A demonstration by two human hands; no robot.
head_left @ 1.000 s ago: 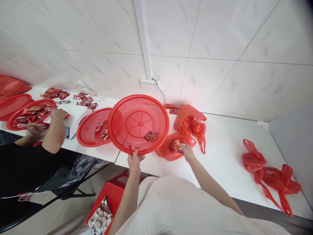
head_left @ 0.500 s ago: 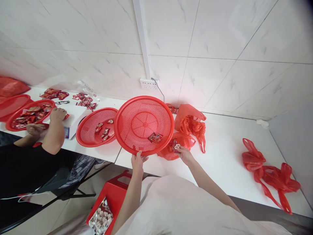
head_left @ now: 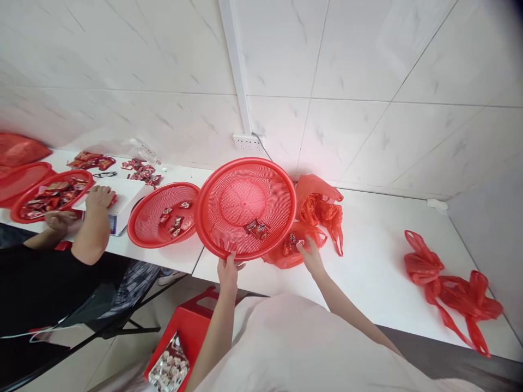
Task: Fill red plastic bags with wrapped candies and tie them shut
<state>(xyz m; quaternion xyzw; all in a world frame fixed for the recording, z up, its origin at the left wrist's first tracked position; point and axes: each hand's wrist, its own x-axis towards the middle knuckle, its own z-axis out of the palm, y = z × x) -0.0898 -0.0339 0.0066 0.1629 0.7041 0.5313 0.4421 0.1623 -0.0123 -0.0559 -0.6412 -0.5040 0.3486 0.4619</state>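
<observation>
My left hand [head_left: 229,271] grips the near rim of a round red mesh basket [head_left: 244,188], which is tilted toward me. A few small red packets [head_left: 257,229] lie low inside it. To the right, my right hand [head_left: 311,256] is at an open red plastic bag [head_left: 292,260] that holds small packets [head_left: 291,243]. Its fingers are bent at the packets; whether they hold one is hidden. Behind that bag stands another red plastic bag [head_left: 317,191] with crumpled handles.
Left of my basket is a second red basket [head_left: 143,220] with several packets. Further left, a person in black [head_left: 49,283] works by a white scale [head_left: 125,197] and a full basket [head_left: 87,177]. Knotted red bags [head_left: 461,294] lie at right. A red stool [head_left: 192,326] stands below.
My right hand has moved slightly right and no longer shows a packet raised at its fingertips. The tilted basket has shifted slightly right. The other person's hand has moved over the scale.
</observation>
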